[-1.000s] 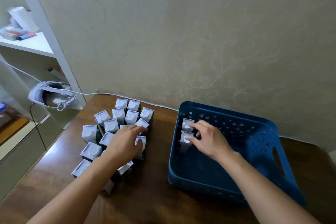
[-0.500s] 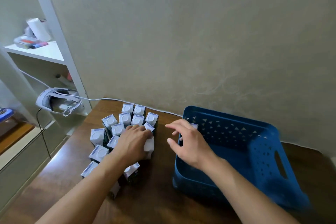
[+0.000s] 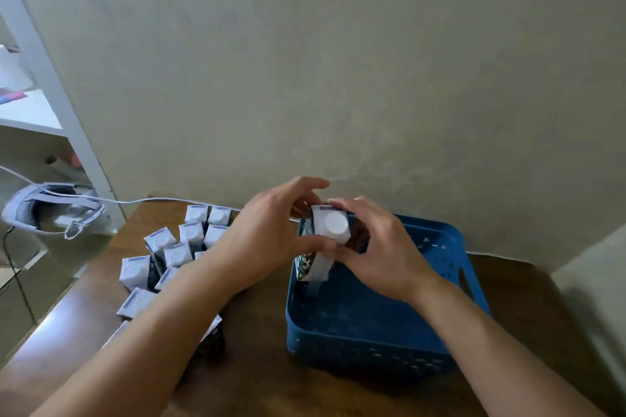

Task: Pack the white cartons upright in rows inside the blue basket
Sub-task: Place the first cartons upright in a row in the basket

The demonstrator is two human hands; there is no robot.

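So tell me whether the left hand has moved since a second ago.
Yes. The left hand has left the cartons on the table and gone right to the blue basket, gripping a carton over its left rim.

The table [image 3: 271, 382] looks like shiny dark wood, the blue basket [image 3: 355, 345] on it like smooth plastic, the cartons [image 3: 176, 254] beside it like paper.
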